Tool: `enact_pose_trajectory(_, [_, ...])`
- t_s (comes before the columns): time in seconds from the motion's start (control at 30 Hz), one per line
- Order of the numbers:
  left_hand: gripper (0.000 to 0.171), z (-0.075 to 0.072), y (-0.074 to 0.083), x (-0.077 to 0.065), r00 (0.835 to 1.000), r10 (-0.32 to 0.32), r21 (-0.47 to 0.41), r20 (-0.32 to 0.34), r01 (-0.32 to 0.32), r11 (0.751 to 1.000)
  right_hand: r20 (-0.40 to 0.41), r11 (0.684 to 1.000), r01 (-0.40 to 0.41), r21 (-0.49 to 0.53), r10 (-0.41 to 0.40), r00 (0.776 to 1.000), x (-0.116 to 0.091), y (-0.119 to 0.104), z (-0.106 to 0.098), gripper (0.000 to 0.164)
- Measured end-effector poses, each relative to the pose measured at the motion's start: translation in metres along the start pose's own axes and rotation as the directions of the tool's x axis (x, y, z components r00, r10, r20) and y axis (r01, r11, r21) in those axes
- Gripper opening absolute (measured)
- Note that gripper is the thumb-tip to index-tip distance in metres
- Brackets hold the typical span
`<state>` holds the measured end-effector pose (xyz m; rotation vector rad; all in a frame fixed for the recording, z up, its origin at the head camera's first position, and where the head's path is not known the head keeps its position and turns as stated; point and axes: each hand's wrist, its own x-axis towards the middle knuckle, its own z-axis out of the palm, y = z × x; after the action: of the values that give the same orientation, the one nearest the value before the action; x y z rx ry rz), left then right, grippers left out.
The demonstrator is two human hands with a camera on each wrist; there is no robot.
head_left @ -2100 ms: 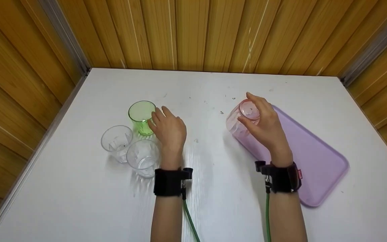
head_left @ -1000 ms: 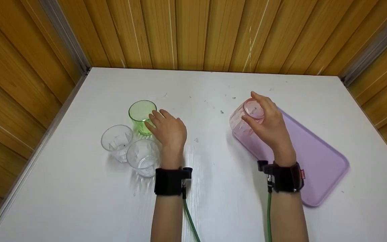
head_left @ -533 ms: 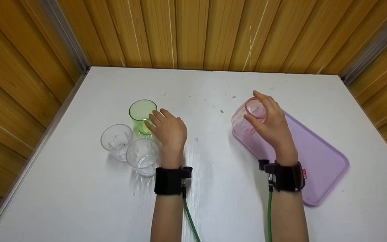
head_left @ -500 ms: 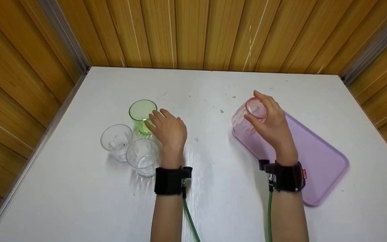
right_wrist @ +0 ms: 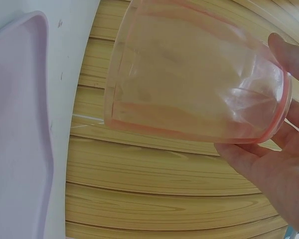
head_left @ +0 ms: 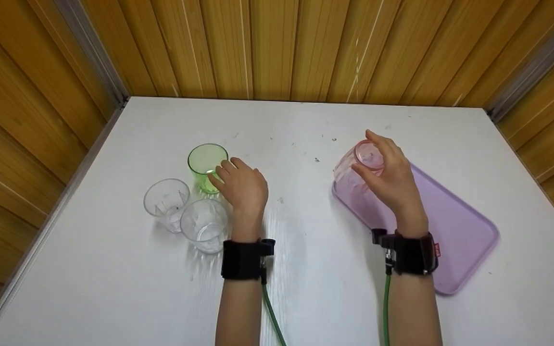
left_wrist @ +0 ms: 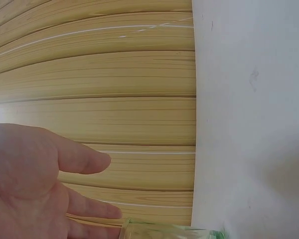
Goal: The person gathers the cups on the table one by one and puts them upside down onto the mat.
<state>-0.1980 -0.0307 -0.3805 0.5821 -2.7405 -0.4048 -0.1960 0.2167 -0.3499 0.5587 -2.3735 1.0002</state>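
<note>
Gripping the mouth-down pink cup (right_wrist: pixel 194 79) by its base, right hand (head_left: pixel 392 185) is hovering, tray (head_left: pixel 459 240) lying below. Left hand (head_left: pixel 244 190) is hanging loose-fingered at the green cup (head_left: pixel 204 161), contact unclear. Possible: weak pinch dropping pink cup; leftward drift toppling 1 clear cup (head_left: pixel 202 225).

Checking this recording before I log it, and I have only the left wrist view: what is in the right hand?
Observer: The right hand holds a pink cup by its narrow end.
Operator: Is it set down on anything?
Observer: No, the right wrist view shows it apart from the purple tray.
Operator: I see just part of a green cup near the left hand. Are other cups close to it?
Observer: Yes, the head view shows two clear cups beside it on the table.
</note>
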Motion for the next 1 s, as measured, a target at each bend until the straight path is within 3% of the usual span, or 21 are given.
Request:
enact_pose_trajectory(0.37, [0.051, 0.0018, 0.0, 0.0014, 1.0, -0.023, -0.043, 0.005, 0.024, 0.999, 0.012, 0.999, -0.037, -0.008, 0.037, 0.999, -0.0003, 0.0017, -0.0006, 0.063])
enact_pose_trajectory(0.73, [0.048, 0.0023, 0.0006, 0.0004, 0.999, -0.001, -0.064, -0.036, -0.002, 0.998, -0.004, 0.998, -0.057, -0.011, 0.057, 0.998, -0.0015, 0.0035, -0.0046, 0.062])
enact_pose_trajectory(1.0, [0.047, 0.0028, 0.0008, 0.0012, 0.999, -0.02, -0.05, -0.049, 0.018, 0.999, -0.007, 0.998, -0.054, -0.011, 0.054, 0.998, -0.0015, 0.0049, -0.0064, 0.063])
